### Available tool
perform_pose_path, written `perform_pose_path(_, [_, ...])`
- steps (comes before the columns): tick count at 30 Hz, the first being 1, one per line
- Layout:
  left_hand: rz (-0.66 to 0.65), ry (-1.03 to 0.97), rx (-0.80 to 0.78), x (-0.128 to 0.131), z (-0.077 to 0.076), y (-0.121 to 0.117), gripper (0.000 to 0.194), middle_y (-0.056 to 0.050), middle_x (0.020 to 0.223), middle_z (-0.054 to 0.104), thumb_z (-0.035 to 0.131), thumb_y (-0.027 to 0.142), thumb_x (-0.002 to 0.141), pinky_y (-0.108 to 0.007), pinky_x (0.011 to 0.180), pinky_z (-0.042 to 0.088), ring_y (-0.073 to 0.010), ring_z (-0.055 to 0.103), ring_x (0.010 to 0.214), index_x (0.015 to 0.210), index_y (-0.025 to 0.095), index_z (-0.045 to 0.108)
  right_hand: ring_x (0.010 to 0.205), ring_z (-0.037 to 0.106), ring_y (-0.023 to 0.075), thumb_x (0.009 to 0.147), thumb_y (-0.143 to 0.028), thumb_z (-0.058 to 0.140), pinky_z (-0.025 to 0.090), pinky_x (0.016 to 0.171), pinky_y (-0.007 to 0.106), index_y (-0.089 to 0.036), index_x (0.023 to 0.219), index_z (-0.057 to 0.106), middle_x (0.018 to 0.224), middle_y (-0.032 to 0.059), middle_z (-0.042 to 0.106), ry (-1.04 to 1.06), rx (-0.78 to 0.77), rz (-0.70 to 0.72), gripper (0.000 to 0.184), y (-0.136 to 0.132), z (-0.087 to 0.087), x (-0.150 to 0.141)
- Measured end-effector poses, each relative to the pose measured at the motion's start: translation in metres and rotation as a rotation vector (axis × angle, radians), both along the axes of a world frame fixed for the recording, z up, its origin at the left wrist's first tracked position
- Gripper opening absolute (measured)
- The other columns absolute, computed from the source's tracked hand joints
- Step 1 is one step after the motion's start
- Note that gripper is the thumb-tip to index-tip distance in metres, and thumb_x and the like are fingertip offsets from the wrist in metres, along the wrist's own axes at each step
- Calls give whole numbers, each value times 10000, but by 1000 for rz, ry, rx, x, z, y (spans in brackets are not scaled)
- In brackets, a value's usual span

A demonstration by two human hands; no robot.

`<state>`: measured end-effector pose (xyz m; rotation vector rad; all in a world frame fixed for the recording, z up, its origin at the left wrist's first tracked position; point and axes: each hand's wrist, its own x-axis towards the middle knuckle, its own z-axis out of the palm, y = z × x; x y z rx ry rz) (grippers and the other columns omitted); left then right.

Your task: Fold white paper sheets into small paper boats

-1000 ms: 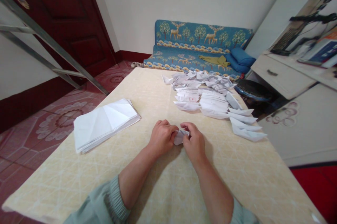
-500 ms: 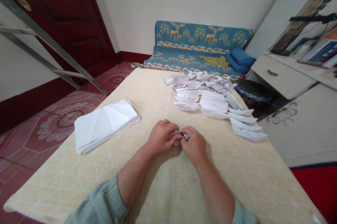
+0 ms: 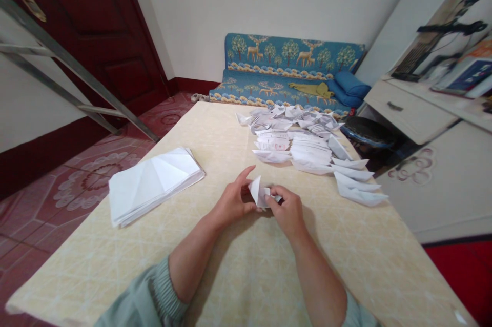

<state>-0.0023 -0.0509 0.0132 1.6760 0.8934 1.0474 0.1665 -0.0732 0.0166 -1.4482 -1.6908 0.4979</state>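
A small piece of folded white paper (image 3: pixel 258 192), with a pointed flap standing up, is held just over the table in front of me. My right hand (image 3: pixel 286 209) pinches its right side between thumb and fingers. Around the left side curves my left hand (image 3: pixel 232 199), its index finger raised and its thumb apart near the lower edge. Whether the left fingertips touch the paper is hard to see. To the left lies a stack of creased white sheets (image 3: pixel 154 183). Rows of folded paper boats (image 3: pixel 311 155) stand at the far right of the table.
A cream patterned cloth covers the table (image 3: pixel 246 276). Behind it is a blue sofa (image 3: pixel 261 81) with deer on its cover. A metal ladder (image 3: pixel 88 81) leans at the left by a dark red door (image 3: pixel 96 4). A white cabinet (image 3: pixel 442 173) and a round black stool (image 3: pixel 369 132) stand at the right.
My left fingers have spread from their closed grip, the index finger lifting. The folded paper now shows more, its pointed flap upright. My right hand still pinches it.
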Motion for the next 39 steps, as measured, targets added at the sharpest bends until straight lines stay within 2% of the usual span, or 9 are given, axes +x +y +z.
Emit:
perform_pose_path(4, [-71, -242, -238, 7, -4, -2, 1009, -107, 1122, 582, 777, 178, 563, -344, 828, 495, -206, 613, 939, 1396, 213, 207, 803, 582, 170, 732, -147, 523, 429, 723, 250, -204, 699, 584, 835, 27, 626, 4, 84, 81, 90, -2, 3, -6])
perform_pose_path(8, [-85, -315, -345, 12, -4, -4, 933, -109, 1125, 594, 735, 207, 619, -302, 800, 491, -177, 619, 904, 1396, 193, 220, 864, 580, 183, 733, -126, 525, 450, 761, 279, -219, 803, 641, 951, 49, 609, -81, 122, 27, 165, -2, 1, -9])
perform_pose_path(12, [-22, -270, -348, 15, -6, -3, 754, -61, 922, 645, 633, 155, 678, -246, 719, 487, -135, 614, 777, 1360, 140, 312, 906, 573, 191, 708, -86, 522, 462, 794, 310, -233, 844, 656, 1004, 54, 582, -74, 154, 19, 241, -2, -2, -14])
perform_pose_path(18, [209, -115, -182, 17, -11, -1, 558, -7, 770, 623, 542, 51, 650, -184, 592, 451, -93, 561, 633, 1199, 142, 507, 904, 570, 185, 700, -80, 521, 461, 809, 309, -233, 833, 639, 963, 49, 573, 8, 131, 33, 234, -2, -1, -23])
perform_pose_path(21, [125, -191, -261, 14, -5, -3, 573, -50, 849, 643, 593, 117, 682, -221, 638, 484, -125, 603, 701, 1236, 130, 451, 843, 569, 178, 683, -83, 515, 459, 766, 293, -214, 782, 621, 886, 43, 577, 58, 113, 6, 196, -2, 2, -21])
perform_pose_path(24, [-33, -253, -302, 8, 5, -4, 779, -118, 1117, 586, 708, 200, 641, -291, 742, 506, -185, 623, 873, 1326, 181, 339, 762, 564, 174, 666, -113, 521, 448, 706, 279, -197, 690, 585, 787, 24, 580, 136, 74, -24, 108, -1, 4, -13])
perform_pose_path(27, [-123, -173, -228, 1, 12, -6, 880, -150, 1284, 465, 787, 190, 547, -325, 779, 511, -245, 577, 1013, 1318, 221, 363, 701, 561, 169, 664, -149, 518, 430, 655, 266, -185, 645, 572, 713, 6, 583, 188, -32, 18, 67, 0, 5, -4])
perform_pose_path(30, [-110, -21, -17, -4, 16, -8, 642, -135, 1369, 368, 781, 190, 555, -322, 795, 508, -283, 471, 1161, 1143, 212, 524, 677, 557, 163, 648, -149, 513, 417, 639, 258, -185, 642, 578, 697, -2, 583, 142, -77, 70, 75, 1, 3, 1])
perform_pose_path(39, [-52, 465, 559, -7, 22, -11, 274, -70, 1382, 371, 717, 178, 643, -430, 1001, 363, -272, 358, 1256, 905, 242, 668, 730, 559, 169, 627, -113, 548, 420, 695, 263, -210, 667, 588, 744, 9, 597, -24, -30, 55, 112, 3, -3, 6])
